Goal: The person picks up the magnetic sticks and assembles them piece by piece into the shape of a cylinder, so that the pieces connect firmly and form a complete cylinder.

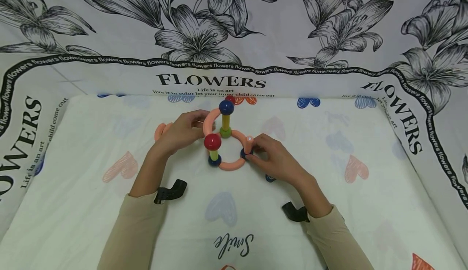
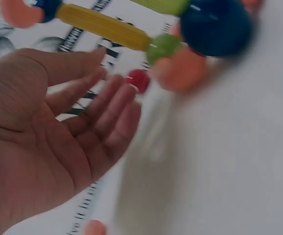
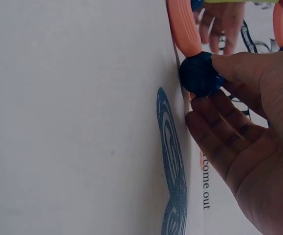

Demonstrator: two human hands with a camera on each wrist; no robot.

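Beige sleeves (image 1: 128, 233) at lower left and right lead to a left hand (image 1: 183, 133), fingers loosely extended, gripping nothing, and a right hand (image 1: 276, 156) pinching the dark blue ball (image 3: 197, 73) of the centre-frame ring toy (image 1: 232, 166), probably light, stiff, slick, best gripped there.
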